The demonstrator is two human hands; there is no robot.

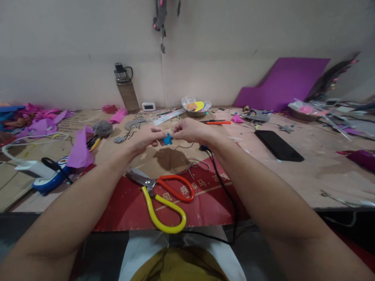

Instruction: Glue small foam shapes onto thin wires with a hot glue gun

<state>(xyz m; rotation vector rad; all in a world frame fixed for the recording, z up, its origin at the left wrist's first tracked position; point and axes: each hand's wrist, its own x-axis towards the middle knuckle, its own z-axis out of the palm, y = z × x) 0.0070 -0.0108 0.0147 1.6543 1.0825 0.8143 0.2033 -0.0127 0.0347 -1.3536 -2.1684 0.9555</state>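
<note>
Both hands are up over the middle of the worktop (pixel 307 175), held just above the brown cardboard. The left hand (pixel 146 138) has thumb and fingertips closed on a small blue star-shaped cut-out (pixel 167 139), which sits in the air between the two hands, clear of the surface. The right hand (pixel 190 130) comes in from the other side with its fingertips pinched tight at the cut-out's right edge. Whether they grip the cut-out itself or something thin against it is too small to tell.

Below the hands, a loose grey wire (pixel 190 166) curls on the cardboard. Nearer the front edge, a pair of large scissors with one orange and one yellow handle (pixel 150 182) lies on a glossy red printed sheet (pixel 129 207). A black cable (pixel 222 183) runs from under the right wrist and drops over the front edge. A flat black phone (pixel 278 145) lies right of centre, well apart from the hands. A tall smoke-brown water bottle (pixel 126 89) stands at the far edge against the wall.

The risk here is the grip. The cut-out is tiny and held only by fingertips, so a pull from either side could pop it loose, and it could drop among the wire and be hard to find. The right forearm also lies just beside the cable, and a sweep of that arm could snag it.
</note>
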